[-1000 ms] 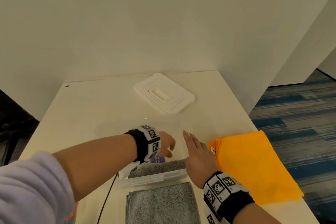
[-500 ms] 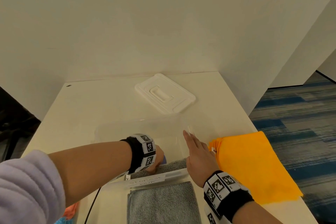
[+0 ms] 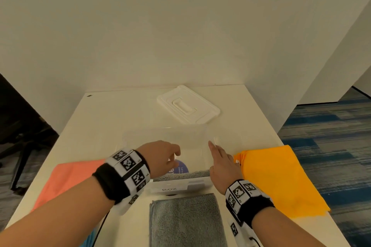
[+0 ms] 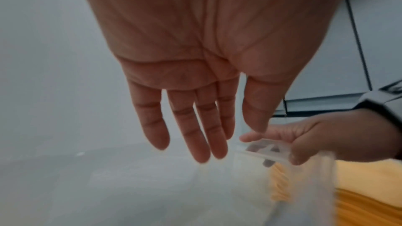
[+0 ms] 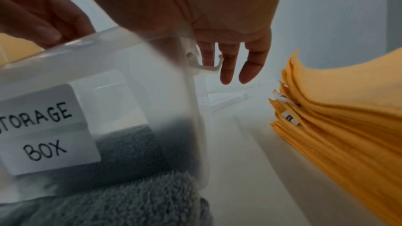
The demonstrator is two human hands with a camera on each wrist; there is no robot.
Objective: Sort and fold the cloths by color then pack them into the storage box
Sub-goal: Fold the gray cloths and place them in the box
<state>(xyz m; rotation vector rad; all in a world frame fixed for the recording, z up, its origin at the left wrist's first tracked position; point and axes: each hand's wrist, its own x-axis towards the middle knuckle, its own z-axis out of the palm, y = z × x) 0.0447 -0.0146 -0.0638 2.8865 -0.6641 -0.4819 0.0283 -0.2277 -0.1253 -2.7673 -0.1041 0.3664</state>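
The clear storage box (image 3: pixel 164 136) stands mid-table, its label (image 5: pixel 50 126) facing me. A folded grey cloth (image 3: pixel 184 174) lies in its near end, also seen through the wall (image 5: pixel 135 145). My left hand (image 3: pixel 164 156) hovers over the box, palm down, fingers straight and empty (image 4: pixel 195 135). My right hand (image 3: pixel 222 162) holds the box's right wall at the near corner, thumb (image 5: pixel 43 28) over the rim, fingers (image 5: pixel 228 61) down the outside by the handle. A second folded grey cloth (image 3: pixel 184 220) lies in front of the box.
A stack of folded yellow-orange cloths (image 3: pixel 277 178) lies right of the box. A coral cloth (image 3: pixel 68 178) lies to its left, and a bit of blue cloth (image 3: pixel 88 240) shows under my left forearm. The white lid (image 3: pixel 187 104) rests behind the box, near the wall.
My left hand has come up off the grey cloth in the box and hangs open above it. My right hand has stayed on the box's right side.
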